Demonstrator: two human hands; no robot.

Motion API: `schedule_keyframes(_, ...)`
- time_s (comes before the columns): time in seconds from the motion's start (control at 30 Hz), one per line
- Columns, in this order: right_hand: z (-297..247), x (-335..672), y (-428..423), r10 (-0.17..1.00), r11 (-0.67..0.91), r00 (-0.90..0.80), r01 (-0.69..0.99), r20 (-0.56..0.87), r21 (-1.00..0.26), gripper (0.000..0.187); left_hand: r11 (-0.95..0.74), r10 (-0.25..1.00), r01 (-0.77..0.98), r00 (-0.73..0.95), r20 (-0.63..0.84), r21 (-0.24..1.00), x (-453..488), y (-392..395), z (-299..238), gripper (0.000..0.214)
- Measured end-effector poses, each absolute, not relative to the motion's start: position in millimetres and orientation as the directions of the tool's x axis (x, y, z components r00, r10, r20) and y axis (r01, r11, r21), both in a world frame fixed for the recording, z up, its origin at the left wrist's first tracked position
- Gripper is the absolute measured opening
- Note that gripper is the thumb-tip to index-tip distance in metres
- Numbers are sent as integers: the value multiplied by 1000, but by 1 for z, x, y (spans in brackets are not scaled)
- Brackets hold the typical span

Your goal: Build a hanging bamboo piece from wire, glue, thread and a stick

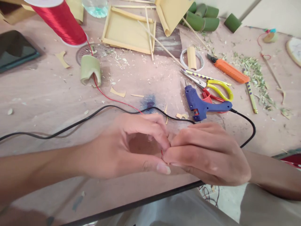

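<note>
My left hand and my right hand meet fingertip to fingertip near the table's front edge. Both are pinched together on a thin red thread, of which a short piece shows between the thumbs. The thread runs back across the table, under a curved pale bamboo piece, to a big red thread spool at the far left. A blue glue gun lies just beyond my right hand, its black cord passing behind both hands.
Yellow-handled scissors, an orange utility knife and a tape roll lie at the right. A bamboo frame, green bamboo tubes, thin sticks and shavings sit at the back. A dark phone rests far left.
</note>
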State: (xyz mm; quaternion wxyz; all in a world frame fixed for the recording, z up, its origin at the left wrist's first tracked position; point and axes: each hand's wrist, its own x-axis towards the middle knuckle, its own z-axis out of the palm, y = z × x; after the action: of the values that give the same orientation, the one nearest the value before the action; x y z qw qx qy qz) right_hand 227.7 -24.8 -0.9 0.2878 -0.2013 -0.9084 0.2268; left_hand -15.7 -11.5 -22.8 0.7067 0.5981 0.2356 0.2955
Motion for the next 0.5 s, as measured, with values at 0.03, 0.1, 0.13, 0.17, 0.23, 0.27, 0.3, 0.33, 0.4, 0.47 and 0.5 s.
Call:
schedule_keyframes(0.03, 2, 229, -25, 497, 815, -765, 248, 411, -524, 15, 117, 688, -124, 725, 10, 985, -16, -12, -22, 15)
schedule_keyframes(0.1, 7, 230, -25, 510, 803, -777, 276, 369, -529, 18, 166, 667, -107, 744, -32, 980, -16, -13, -21, 15)
schedule_keyframes(0.13, 10, 231, -26, 514, 796, -783, 282, 350, -536, 18, 192, 659, -92, 750, -59, 977, -17, -14, -20, 13)
schedule_keyframes(0.17, 13, 231, -26, 512, 793, -792, 287, 333, -538, 20, 210, 651, -71, 754, -85, 975, -17, -14, -19, 11)
schedule_keyframes(0.23, 16, 231, -26, 498, 799, -811, 291, 307, -527, 23, 226, 637, -13, 758, -138, 974, -19, -14, -17, 8)
schedule_keyframes(0.27, 17, 231, -26, 493, 800, -818, 293, 296, -524, 25, 228, 630, 15, 760, -159, 974, -19, -14, -16, 8)
schedule_keyframes(0.3, 18, 231, -26, 491, 803, -820, 295, 294, -519, 26, 232, 622, 36, 763, -177, 972, -20, -13, -15, 9)
schedule_keyframes(0.33, 18, 231, -25, 488, 808, -820, 294, 299, -511, 25, 238, 619, 49, 762, -190, 970, -20, -13, -15, 10)
schedule_keyframes(0.4, 17, 230, -25, 486, 817, -815, 295, 315, -495, 23, 244, 623, 63, 755, -206, 968, -19, -13, -15, 12)
schedule_keyframes(0.47, 15, 230, -24, 479, 825, -819, 297, 316, -480, 23, 247, 637, 68, 740, -215, 967, -18, -13, -17, 10)
schedule_keyframes(0.5, 13, 231, -24, 478, 827, -821, 299, 314, -477, 24, 251, 646, 68, 731, -219, 966, -18, -14, -18, 8)
